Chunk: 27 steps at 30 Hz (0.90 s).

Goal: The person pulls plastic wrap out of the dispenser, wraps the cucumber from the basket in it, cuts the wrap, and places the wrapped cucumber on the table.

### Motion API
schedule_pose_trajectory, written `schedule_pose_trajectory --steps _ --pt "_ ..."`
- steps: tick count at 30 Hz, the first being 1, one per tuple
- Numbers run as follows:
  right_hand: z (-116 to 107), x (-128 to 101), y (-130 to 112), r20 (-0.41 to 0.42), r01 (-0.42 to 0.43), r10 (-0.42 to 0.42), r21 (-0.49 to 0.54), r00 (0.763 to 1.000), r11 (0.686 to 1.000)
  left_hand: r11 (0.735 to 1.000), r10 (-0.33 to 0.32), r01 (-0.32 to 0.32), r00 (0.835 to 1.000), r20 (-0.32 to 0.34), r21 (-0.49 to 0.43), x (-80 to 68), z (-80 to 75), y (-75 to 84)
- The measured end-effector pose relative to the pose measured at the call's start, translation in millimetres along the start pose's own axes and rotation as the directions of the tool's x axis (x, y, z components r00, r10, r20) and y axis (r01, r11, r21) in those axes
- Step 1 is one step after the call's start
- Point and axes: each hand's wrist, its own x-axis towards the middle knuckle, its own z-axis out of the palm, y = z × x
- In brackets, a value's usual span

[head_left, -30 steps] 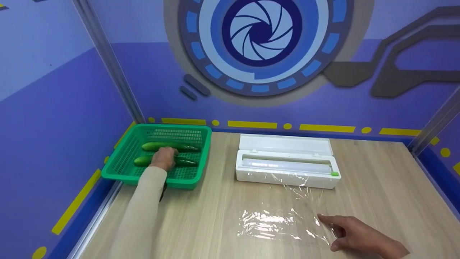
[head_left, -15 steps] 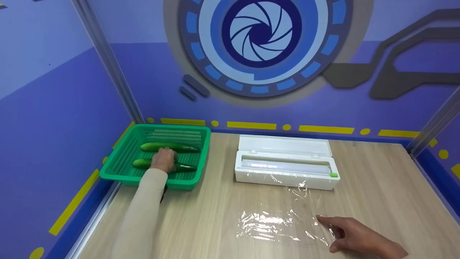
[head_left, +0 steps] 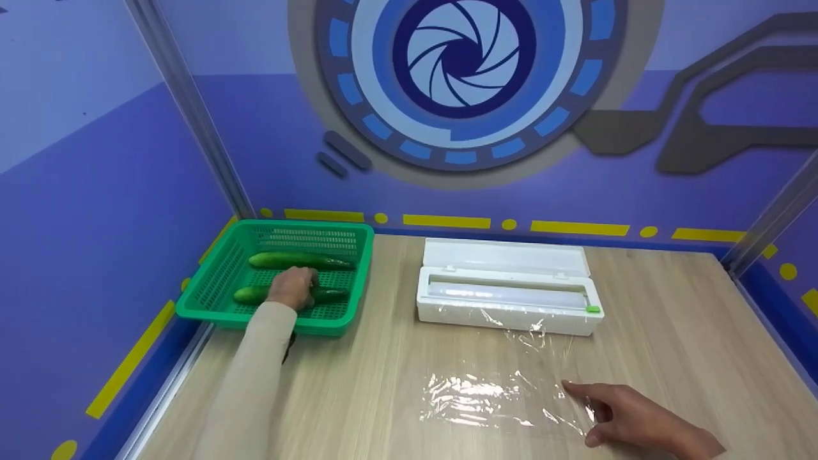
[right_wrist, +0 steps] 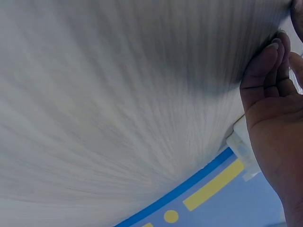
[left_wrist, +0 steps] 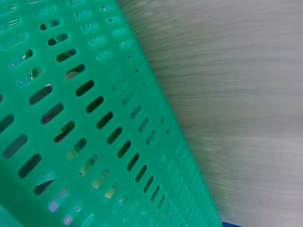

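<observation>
In the head view my left hand reaches into a green basket and grips the nearer green cucumber around its middle. A second cucumber lies behind it in the basket, darker and shiny at its right end. My right hand rests at the right edge of a sheet of clear cling film, index fingertip and thumb touching it well apart. That film runs from a roll in an open white dispenser box. The left wrist view shows only the basket's slotted wall, not the hand.
The wooden table carries the basket at left and the box at the back centre. A green slider sits at the box's right end. Printed blue-purple panels enclose the back and sides.
My left hand and the nearer cucumber have shifted slightly toward the front of the basket. My right hand and the film stay nearly still.
</observation>
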Motion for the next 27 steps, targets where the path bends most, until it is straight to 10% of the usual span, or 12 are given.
schedule_pose_trajectory --steps 14,27 --pt "0.3 -0.9 1.6 -0.016 0.013 -0.013 0.004 1.000 1.000 0.991 0.100 -0.082 0.981 -0.169 0.109 -4.4 -8.9 4.4" --pt "0.0 -1.2 0.8 -0.008 -0.023 0.023 0.004 1.000 1.000 0.987 0.132 -0.151 0.950 -0.284 -0.045 -14.8 -20.2 14.6"
